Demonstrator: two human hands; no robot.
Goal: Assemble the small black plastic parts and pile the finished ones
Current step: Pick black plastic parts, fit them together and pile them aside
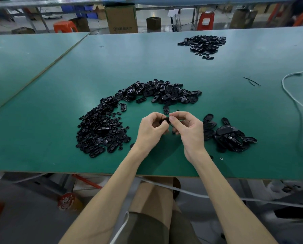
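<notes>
Above the tabletop (59, 155), near its front edge, the left hand (151, 128) and right hand (187, 127) pinch one black part (165, 120) between curled fingertips. A heap (101, 129) of parts lies to the left and a pile (229, 138) to the right.

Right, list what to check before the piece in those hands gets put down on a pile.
1. Grip: left hand and right hand both pinch the black part over the table: ok.
2. Pieces fully seated: the joint is hidden behind the fingers: cannot tell.
3. Right-side pile lies close to the right hand: ok.
4. Small round pieces in stock at left: ok.
5. Oval shells in stock ahead: ok.
6. White cable lies apart from the right-side pile: ok.
</notes>
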